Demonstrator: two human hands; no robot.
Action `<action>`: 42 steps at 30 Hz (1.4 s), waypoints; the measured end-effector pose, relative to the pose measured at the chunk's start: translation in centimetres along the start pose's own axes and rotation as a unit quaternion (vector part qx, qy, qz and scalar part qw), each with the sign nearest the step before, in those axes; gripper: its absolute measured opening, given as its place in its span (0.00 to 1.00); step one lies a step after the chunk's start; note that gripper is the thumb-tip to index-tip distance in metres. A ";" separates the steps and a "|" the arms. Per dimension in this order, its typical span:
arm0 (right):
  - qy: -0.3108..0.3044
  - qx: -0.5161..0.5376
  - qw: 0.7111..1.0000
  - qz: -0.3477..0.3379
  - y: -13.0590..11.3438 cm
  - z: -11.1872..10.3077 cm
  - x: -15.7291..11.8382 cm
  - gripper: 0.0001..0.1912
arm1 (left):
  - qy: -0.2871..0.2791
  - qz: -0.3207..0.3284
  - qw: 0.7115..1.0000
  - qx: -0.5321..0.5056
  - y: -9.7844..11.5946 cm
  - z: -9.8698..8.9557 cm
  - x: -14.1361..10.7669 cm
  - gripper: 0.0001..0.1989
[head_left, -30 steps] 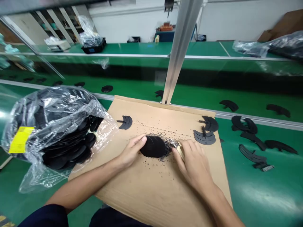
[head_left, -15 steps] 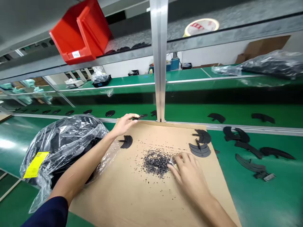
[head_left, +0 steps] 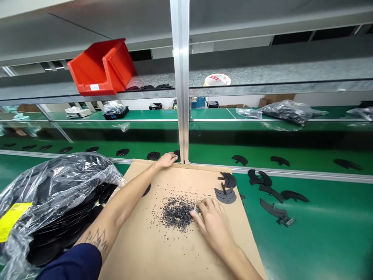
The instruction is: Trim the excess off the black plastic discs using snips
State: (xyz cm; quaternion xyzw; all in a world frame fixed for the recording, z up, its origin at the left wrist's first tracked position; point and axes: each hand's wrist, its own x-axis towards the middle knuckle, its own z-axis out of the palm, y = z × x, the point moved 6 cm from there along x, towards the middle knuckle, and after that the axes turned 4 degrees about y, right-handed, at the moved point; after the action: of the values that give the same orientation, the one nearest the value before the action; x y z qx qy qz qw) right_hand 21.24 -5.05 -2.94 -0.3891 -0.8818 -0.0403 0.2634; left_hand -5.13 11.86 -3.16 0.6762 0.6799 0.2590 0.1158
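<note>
My left hand [head_left: 168, 159] reaches to the belt edge beside the metal post. Its fingers are bent and its fingertips are at a black fan-shaped part [head_left: 177, 153], partly hidden by the post. My right hand [head_left: 214, 219] rests low over the cardboard, thumb and fingers pinched around a small shiny piece [head_left: 194, 210] that is mostly covered. Beside it lies a loose pile of tiny black bits [head_left: 177, 212]. Two black fan-shaped pieces, one [head_left: 229, 180] behind the other [head_left: 225, 195], lie at the sheet's right edge. Another [head_left: 147, 189] is half hidden behind my left forearm.
A cardboard sheet [head_left: 140, 254] covers the green table [head_left: 329, 237]. On the left bulges a clear plastic bag [head_left: 72, 171] of black parts. More curved black parts [head_left: 271, 192] lie to the right. Above, a shelf carries a red bin [head_left: 119, 70] and a tape roll [head_left: 218, 80].
The view has tilted up and shifted. My left hand has moved right, towards the post; a black part now lies on the belt behind it. My right hand keeps its pinch beside the pile.
</note>
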 end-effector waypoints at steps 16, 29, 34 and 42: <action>0.090 0.184 0.978 -0.048 -2.1 -2.2 0.7 0.26 | 0.031 0.092 0.987 -0.132 5.5 -6.0 -13.9 0.10; 0.068 0.241 0.961 -0.119 -2.7 -0.4 0.6 0.16 | -0.033 -0.049 0.951 0.302 -2.1 -11.6 -23.2 0.08; 0.067 0.267 0.959 -0.067 -2.5 -0.4 0.5 0.15 | -0.031 -0.178 0.884 0.431 -7.2 -14.8 -25.0 0.09; -0.054 0.409 0.898 0.155 -1.2 0.5 0.7 0.18 | 0.233 0.008 0.970 0.073 -1.0 -15.0 -25.3 0.10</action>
State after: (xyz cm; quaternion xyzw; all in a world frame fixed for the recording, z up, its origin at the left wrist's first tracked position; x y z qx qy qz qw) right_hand 19.82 -5.29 -2.86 -0.3803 -0.7619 0.3865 0.3544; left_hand -12.10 -15.80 4.00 0.6092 0.7000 0.3598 -0.0972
